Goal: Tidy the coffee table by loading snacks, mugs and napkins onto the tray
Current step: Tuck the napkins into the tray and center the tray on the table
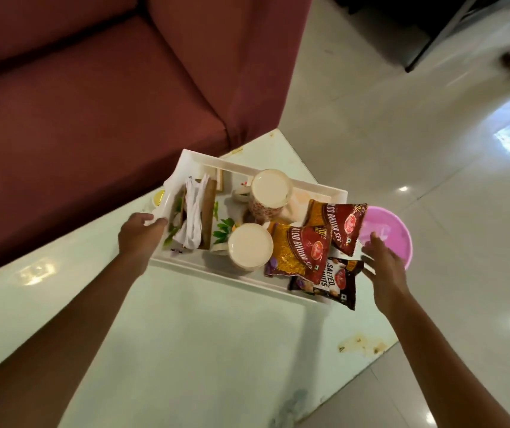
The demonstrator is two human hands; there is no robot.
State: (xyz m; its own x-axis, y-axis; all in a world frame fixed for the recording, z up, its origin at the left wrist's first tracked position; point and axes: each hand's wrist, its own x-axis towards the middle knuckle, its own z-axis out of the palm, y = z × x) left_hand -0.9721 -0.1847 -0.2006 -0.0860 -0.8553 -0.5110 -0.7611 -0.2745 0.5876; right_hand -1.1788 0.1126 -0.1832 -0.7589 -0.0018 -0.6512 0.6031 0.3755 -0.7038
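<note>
A white tray (235, 279) rests on the pale coffee table (185, 335). It holds white napkins (193, 211) in a brown holder, two mugs (270, 193) (249, 250), two red snack packets (301, 254) (337, 223) and a dark salted-nuts packet (332, 281) that overhangs the right end. My left hand (137, 234) grips the tray's left rim. Just off the tray's right end, my right hand (381, 267) has its fingers spread beside the packets and holds nothing.
A maroon sofa (93, 103) stands close behind the table. A pink plastic tub (395, 233) sits on the shiny tiled floor (432, 149) to the right of the tray. A small yellow object (158, 197) lies on the table left of the tray.
</note>
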